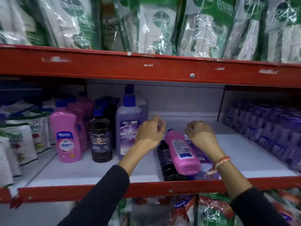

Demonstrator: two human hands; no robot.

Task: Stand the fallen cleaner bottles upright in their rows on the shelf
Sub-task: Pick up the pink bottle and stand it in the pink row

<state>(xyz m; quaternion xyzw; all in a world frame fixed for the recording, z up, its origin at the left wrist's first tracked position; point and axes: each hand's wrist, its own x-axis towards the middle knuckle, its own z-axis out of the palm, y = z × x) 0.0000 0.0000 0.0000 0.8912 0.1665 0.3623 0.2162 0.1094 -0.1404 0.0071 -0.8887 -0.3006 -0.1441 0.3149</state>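
Observation:
Three bottles lie fallen on the white shelf board [91,170]: a pink bottle [182,154] on top, a black bottle [169,167] to its left, and a purple bottle [202,160] under them on the right. Upright rows stand further left: pink bottles [66,132], black bottles [101,136] and purple bottles [127,126]. My left hand [150,131] hovers beside the upright purple bottle, fingers curled, holding nothing that I can see. My right hand [201,134] hovers just above the fallen bottles, fingers curled, also holding nothing visible.
A red shelf beam [146,70] crosses overhead, with green and white refill pouches [162,25] above it. White pouches [21,141] stand at the far left. Stacked purple packs [267,131] fill the right side. The red front rail [97,191] runs below my arms.

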